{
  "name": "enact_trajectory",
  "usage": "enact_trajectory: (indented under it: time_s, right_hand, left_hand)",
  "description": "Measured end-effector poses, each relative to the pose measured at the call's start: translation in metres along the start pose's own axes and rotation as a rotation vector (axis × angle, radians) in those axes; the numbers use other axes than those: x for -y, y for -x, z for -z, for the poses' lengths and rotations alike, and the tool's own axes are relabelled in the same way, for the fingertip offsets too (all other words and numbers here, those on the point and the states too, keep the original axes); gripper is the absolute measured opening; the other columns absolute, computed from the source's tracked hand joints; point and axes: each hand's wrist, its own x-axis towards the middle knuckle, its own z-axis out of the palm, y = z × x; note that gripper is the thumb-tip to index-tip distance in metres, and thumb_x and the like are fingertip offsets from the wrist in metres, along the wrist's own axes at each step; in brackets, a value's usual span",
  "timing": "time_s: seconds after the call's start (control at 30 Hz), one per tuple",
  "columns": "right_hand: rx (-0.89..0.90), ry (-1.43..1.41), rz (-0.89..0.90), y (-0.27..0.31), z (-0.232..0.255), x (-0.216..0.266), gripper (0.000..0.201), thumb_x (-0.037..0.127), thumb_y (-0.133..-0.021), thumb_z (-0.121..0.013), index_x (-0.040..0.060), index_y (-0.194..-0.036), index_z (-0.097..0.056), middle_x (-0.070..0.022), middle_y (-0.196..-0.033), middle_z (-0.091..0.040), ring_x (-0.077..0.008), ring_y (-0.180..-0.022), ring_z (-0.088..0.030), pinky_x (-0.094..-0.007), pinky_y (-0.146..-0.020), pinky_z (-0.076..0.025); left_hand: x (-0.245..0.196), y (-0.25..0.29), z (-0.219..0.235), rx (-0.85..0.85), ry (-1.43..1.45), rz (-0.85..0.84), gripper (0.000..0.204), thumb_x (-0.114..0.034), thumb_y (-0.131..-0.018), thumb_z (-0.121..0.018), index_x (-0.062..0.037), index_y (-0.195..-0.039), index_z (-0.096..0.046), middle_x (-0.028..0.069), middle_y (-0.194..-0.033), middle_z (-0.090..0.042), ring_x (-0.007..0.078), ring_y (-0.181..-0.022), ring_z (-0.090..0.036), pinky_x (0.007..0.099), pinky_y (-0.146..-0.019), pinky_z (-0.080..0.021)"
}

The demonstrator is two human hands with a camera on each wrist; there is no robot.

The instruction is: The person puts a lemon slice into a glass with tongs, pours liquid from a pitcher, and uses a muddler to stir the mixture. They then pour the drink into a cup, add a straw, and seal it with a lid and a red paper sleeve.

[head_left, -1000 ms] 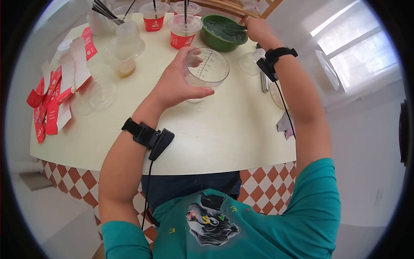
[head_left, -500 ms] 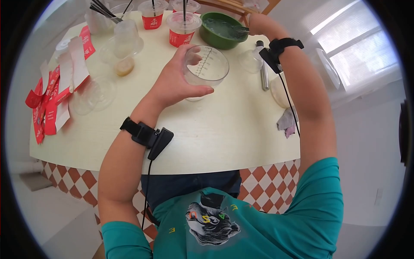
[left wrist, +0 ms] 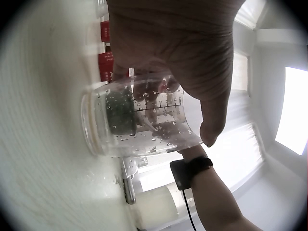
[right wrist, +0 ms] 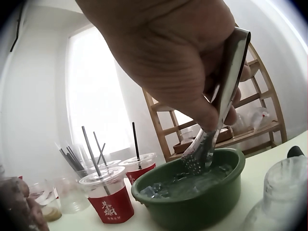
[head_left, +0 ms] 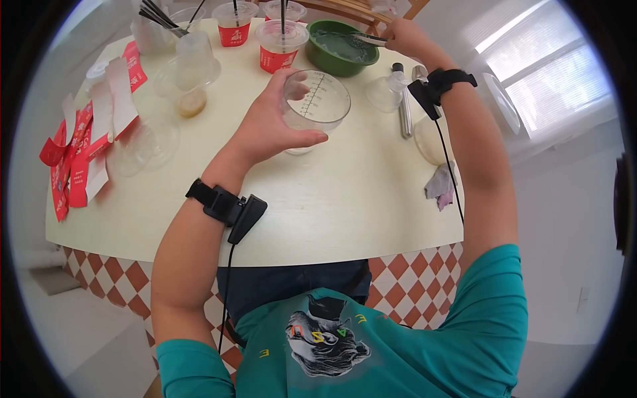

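Observation:
My left hand [head_left: 269, 123] grips a clear measuring cup [head_left: 317, 109] with a printed scale, thumb on the near side and fingers round the far side. Droplets cling to its wall in the left wrist view, where its base [left wrist: 89, 125] is close over the table. At the table's far side, my right hand [head_left: 409, 41] holds metal tongs [right wrist: 231, 72]. Their perforated tips [right wrist: 197, 161] point down into a green bowl [right wrist: 202, 207] of water and clear ice pieces [right wrist: 161, 190].
Red-sleeved lidded cups [head_left: 279, 58] with black straws stand left of the bowl. Torn red cardboard [head_left: 83, 152] and clear lids [head_left: 149, 142] lie at the left. At the right are a metal cylinder [head_left: 406, 116], a clear dome-shaped piece [head_left: 381, 94] and a grey cloth [head_left: 438, 182].
My right hand has shifted slightly outward and the tongs have changed angle at the bowl, their metal arms now showing more. My left hand and the measuring cup have hardly moved.

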Motion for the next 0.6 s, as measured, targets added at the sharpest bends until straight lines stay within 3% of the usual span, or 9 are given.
enact_trajectory:
  time_s: [0.23,0.33,0.4,0.53,0.6]
  right_hand:
    - [-0.069,-0.133,0.016,0.028,0.009,0.002,0.026,0.011,-0.073,-0.063,0.0126,-0.097,-0.072,-0.0129,-0.085,-0.068,-0.0300,-0.083,-0.064,-0.0392,-0.075,-0.051]
    - [-0.080,0.030,0.009,0.033,0.001,0.004,0.026,0.009,-0.075,-0.064,0.0138,-0.100,-0.072,-0.0134,-0.088,-0.067,-0.0315,-0.084,-0.064,-0.0408,-0.075,-0.051]
    - [-0.173,-0.010,0.029,0.039,-0.003,0.005,0.024,0.010,-0.076,-0.067,0.0075,-0.100,-0.070,-0.0153,-0.088,-0.066,-0.0322,-0.085,-0.062,-0.0400,-0.077,-0.050]
    - [-0.214,0.075,0.067,0.052,0.008,0.012,0.025,0.009,-0.078,-0.066,0.0081,-0.103,-0.069,-0.0144,-0.089,-0.065,-0.0326,-0.087,-0.060,-0.0410,-0.078,-0.049]
    - [-0.398,-0.082,0.162,0.070,0.025,0.019,0.028,0.007,-0.079,-0.066,0.0087,-0.107,-0.069,-0.0120,-0.087,-0.062,-0.0305,-0.086,-0.058,-0.0409,-0.077,-0.047]
  left_hand:
    - [0.002,0.000,0.000,0.004,-0.007,-0.010,0.094,-0.026,-0.057,-0.087,-0.0061,-0.134,-0.036,0.0177,-0.121,-0.054,0.0267,-0.119,-0.048,0.0374,-0.101,-0.038]
    - [0.001,0.000,0.000,0.003,0.002,-0.013,0.094,-0.025,-0.057,-0.087,-0.0060,-0.134,-0.035,0.0182,-0.121,-0.054,0.0268,-0.119,-0.048,0.0372,-0.101,-0.038]
    - [0.001,0.001,0.000,0.002,0.007,-0.016,0.094,-0.025,-0.057,-0.087,-0.0058,-0.134,-0.035,0.0185,-0.122,-0.054,0.0269,-0.119,-0.048,0.0370,-0.101,-0.038]
    - [0.000,0.001,0.001,0.009,0.022,-0.011,0.094,-0.024,-0.058,-0.087,-0.0055,-0.134,-0.035,0.0183,-0.121,-0.053,0.0271,-0.120,-0.048,0.0373,-0.102,-0.038]
    - [-0.001,0.001,0.000,0.009,0.024,-0.011,0.094,-0.024,-0.058,-0.087,-0.0055,-0.134,-0.035,0.0181,-0.121,-0.053,0.0271,-0.120,-0.047,0.0376,-0.102,-0.038]
